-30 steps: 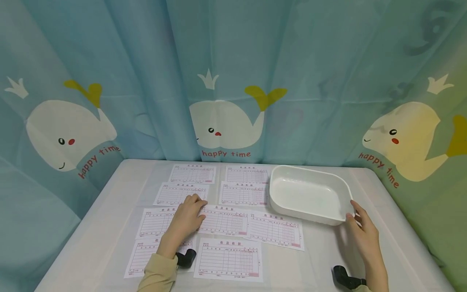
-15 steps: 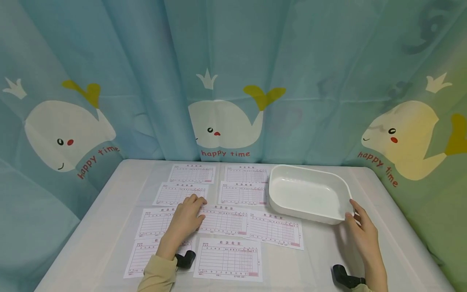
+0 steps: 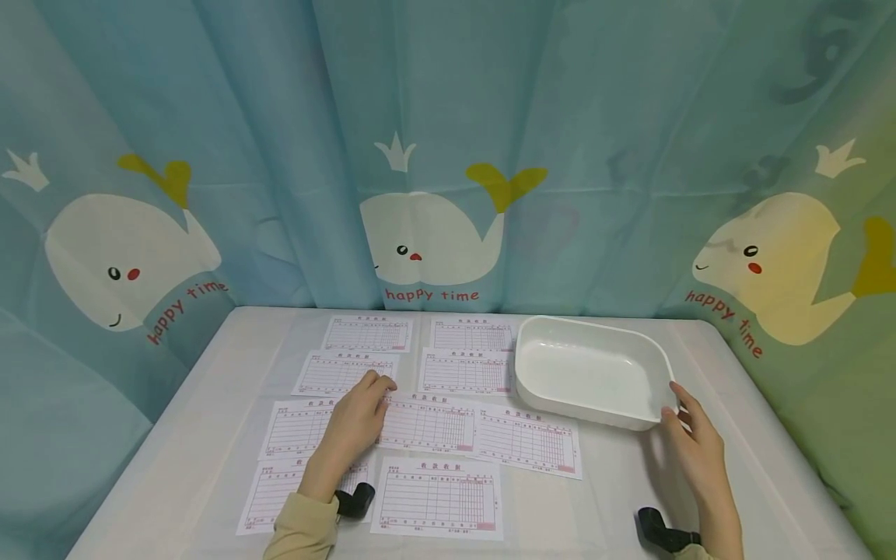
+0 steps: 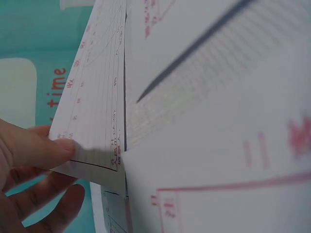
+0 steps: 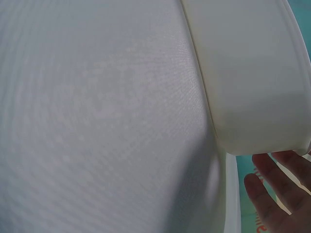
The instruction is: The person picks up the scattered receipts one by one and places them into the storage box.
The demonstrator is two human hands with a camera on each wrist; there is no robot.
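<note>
In the head view, my left hand (image 3: 355,420) is at the left edge of a printed receipt slip (image 3: 430,424) in the middle of the spread. The left wrist view shows its thumb (image 4: 63,150) on the face of the slip near a corner, with fingers behind, pinching it. The slip's right end overlaps another receipt slip (image 3: 528,442). My right hand (image 3: 698,443) is at the right end of a white rectangular tray (image 3: 595,369). In the right wrist view its fingers (image 5: 277,179) are spread and fairly straight, tips right at the tray's end wall.
More receipt slips lie in rows on the white table (image 3: 189,435): one slip (image 3: 437,498) at the front, others (image 3: 367,333) at the back. Two left-hand slips are partly covered by the left arm. A blue whale-print curtain (image 3: 595,233) stands behind the table.
My left thumb has drawn in toward the fingers at the slip's edge. The right hand and tray stay put; the whole view has shifted slightly.
</note>
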